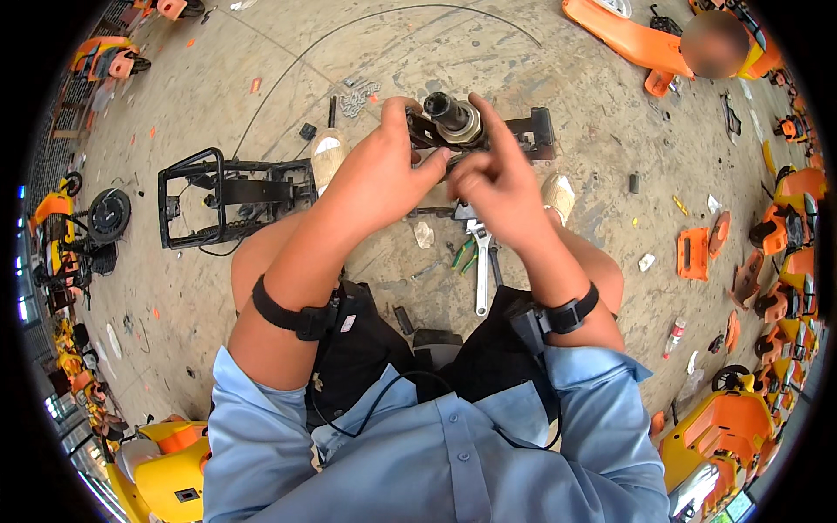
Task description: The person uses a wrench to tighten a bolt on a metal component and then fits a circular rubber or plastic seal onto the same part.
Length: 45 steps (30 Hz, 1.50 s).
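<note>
Between my hands a dark, hollow steering stem (445, 112) rises with a silvery nut (469, 135) round its base. My left hand (388, 166) is closed at the stem's left side, index finger bent over the dark metal and thumb tip just below. On the right, my right hand (501, 179) has its index finger along the nut's edge; its other fingers are bent in and partly blurred. What lies under both palms is hidden. A flat dark bracket (540, 132) sticks out beyond my right fingers.
A black tubular frame (218, 200) lies to the left. An adjustable wrench (482, 270) and green-handled pliers (464, 253) lie between my legs. A chain (357, 98) and a long thin cable (327, 44) are ahead. Orange and yellow scooters (724, 423) stand around; a person (715, 44) is far right.
</note>
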{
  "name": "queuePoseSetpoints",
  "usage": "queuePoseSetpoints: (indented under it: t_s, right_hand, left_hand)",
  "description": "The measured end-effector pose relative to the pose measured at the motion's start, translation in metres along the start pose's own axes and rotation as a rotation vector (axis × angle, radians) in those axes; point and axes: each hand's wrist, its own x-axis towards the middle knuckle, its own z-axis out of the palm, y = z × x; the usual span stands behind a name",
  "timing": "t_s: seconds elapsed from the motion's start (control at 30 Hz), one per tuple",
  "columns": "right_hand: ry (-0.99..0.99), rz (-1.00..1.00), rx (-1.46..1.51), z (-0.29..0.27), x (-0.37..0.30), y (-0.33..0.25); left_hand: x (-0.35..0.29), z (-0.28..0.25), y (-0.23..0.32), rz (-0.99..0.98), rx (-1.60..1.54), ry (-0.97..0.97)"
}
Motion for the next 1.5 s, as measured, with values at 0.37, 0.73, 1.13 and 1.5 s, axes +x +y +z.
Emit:
queuePoseSetpoints:
  t_s: [0.37,0.73,1.13,1.5]
  right_hand:
    - [0.103,-0.019,0.069,-0.015,0.01,0.014]
    - [0.092,-0.043,0.058,-0.022,0.009,0.008]
    - [0.039,-0.046,-0.008,0.001,0.001,0.012]
    - [0.089,0.002,0.033,-0.017,0.009,0.006]
  left_hand:
    - [-0.002,-0.002,0.007,-0.016,0.012,0.005]
    - [-0.002,-0.001,0.001,-0.01,0.016,0.001]
    - [0.0,-0.002,0.005,-0.043,0.026,-0.021]
    - [-0.001,-0.001,0.004,-0.024,0.013,0.005]
